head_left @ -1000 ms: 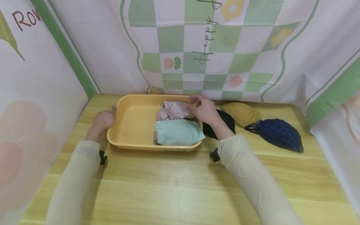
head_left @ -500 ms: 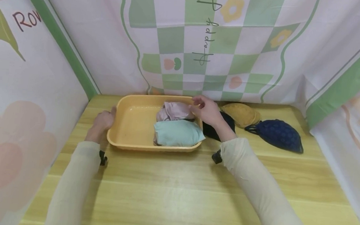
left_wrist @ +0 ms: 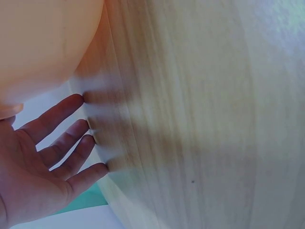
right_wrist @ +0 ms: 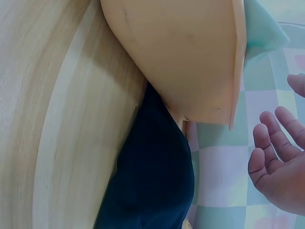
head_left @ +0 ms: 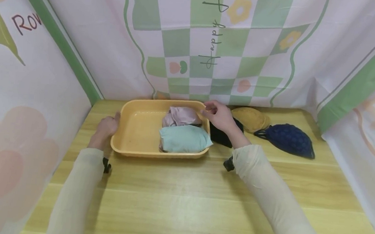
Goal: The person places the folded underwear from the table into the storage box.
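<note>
A yellow plastic tray (head_left: 137, 152) stands at the back of the table. In its right half lie a folded pale-pink cloth (head_left: 182, 116) and a folded mint-green cloth (head_left: 185, 139), whose corner pokes over the right rim. My left hand (head_left: 107, 126) is at the tray's left side, thumb by the rim; in the left wrist view its fingers (left_wrist: 57, 119) are spread, tips at the wooden table. Beside the tray's right back corner hovers my right hand (head_left: 220, 116), fingers loosely bent and holding nothing. Below it lies a black folded garment (right_wrist: 147, 176), partly hidden by my hand and wrist.
Right of the tray lie a mustard-yellow folded garment (head_left: 250, 118) and a navy one (head_left: 287, 139) with thin straps, both rounded like folded bras. A patterned curtain (head_left: 201, 40) hangs right behind the table. The wooden tabletop (head_left: 173, 201) stretches toward me.
My right hand has drawn slightly to the right, away from the tray's back right corner. The left hand stays at the tray's left side, and the cloths have not moved.
</note>
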The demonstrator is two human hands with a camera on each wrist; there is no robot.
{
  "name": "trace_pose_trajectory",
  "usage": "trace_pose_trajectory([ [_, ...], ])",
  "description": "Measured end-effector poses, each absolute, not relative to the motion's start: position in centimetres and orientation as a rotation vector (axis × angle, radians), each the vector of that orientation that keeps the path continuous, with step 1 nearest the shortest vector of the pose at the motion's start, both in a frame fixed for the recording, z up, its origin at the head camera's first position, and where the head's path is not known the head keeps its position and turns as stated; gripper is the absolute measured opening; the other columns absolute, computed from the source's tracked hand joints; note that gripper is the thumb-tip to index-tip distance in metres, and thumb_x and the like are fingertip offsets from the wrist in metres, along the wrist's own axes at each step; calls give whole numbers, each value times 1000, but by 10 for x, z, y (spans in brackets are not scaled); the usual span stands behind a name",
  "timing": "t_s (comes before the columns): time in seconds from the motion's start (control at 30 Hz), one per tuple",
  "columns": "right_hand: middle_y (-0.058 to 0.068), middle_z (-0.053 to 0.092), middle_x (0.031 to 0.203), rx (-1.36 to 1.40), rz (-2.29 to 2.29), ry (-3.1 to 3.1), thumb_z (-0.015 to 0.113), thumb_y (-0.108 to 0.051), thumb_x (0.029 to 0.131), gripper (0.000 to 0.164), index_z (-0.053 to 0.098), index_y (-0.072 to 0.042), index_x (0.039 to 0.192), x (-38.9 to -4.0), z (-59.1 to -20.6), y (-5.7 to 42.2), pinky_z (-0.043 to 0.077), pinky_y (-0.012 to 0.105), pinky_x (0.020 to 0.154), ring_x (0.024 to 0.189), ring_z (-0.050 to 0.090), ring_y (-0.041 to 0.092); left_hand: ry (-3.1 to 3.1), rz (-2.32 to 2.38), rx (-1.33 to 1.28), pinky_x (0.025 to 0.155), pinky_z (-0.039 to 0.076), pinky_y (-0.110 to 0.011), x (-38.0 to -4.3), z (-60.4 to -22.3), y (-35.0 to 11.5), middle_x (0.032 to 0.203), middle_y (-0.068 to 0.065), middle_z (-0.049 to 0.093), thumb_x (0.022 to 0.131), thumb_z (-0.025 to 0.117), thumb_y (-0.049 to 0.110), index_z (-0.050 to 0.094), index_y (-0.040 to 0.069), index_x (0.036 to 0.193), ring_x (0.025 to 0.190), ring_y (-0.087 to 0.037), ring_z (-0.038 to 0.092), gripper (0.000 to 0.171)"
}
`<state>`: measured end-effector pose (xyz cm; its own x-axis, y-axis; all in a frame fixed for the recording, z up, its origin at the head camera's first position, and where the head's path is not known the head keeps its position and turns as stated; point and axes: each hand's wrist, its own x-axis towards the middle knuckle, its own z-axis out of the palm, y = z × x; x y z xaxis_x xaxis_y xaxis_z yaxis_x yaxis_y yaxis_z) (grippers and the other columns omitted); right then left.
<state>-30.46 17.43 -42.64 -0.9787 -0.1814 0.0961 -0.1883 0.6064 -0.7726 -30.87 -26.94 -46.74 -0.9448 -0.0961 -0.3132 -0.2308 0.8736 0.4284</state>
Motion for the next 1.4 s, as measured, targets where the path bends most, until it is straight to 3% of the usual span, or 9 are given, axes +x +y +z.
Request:
trace_pose_trajectory([
  [0.67,14,69,124,246,1356,-2800,68,-40,94,51,60,-9,135,-307,-433,191,50,46,96,111,61,30,2778,671,-236,115,35,-59,-305,-464,-268,142,-37,46,99,-6,60,45,-11,141,132,-52,45,97],
  [1.1,18,69,123,207,1328,-2786,66,-29,96,44,61,-5,131,-306,-445,207,49,48,99,111,61,33,2783,685,-240,115,35,-58,-306,-465,-267,142,-37,46,100,-5,59,45,-11,141,132,-52,46,95],
  [1.4,17,66,122,138,1301,-2824,66,-35,95,47,60,-5,131,-302,-455,219,48,48,98,108,60,33,2790,694,-228,115,34,-58,-306,-466,-268,142,-37,46,101,-4,58,46,-11,140,132,-52,45,94],
])
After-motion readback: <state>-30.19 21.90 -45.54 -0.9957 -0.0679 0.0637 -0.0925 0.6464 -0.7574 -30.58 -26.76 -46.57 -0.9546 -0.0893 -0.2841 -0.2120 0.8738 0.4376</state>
